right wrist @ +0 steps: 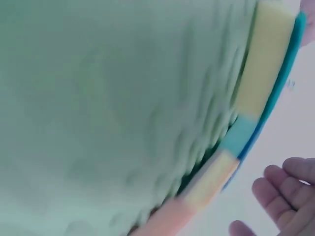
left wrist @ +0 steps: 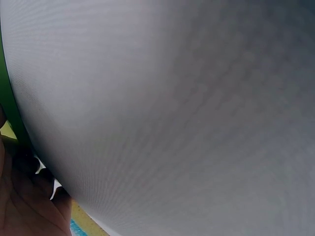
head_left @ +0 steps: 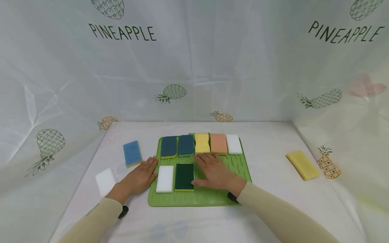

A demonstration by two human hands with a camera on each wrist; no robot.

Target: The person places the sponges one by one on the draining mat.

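Note:
A green ridged mat [head_left: 237, 168] lies in the middle of the white table. Its back row holds two dark blue sponges [head_left: 177, 145], a yellow sponge [head_left: 202, 142], an orange sponge [head_left: 218, 143] and a white sponge [head_left: 234, 144]. In front lie a white sponge [head_left: 164, 179] and a dark green sponge [head_left: 184, 177]. My right hand [head_left: 212, 170] rests flat on the mat, its thumb beside the dark green sponge. On the table, my left hand [head_left: 143, 173] lies flat with its fingertips at the mat's left edge. The right wrist view shows the mat [right wrist: 98, 98] blurred and my fingers [right wrist: 285, 187].
Off the mat lie a light blue sponge [head_left: 132, 153] and a white sponge [head_left: 105, 181] to the left, and a yellow sponge [head_left: 303, 164] far right. A pineapple-print cloth backdrop [head_left: 194, 67] closes in the table. The left wrist view is mostly white tabletop [left wrist: 172, 108].

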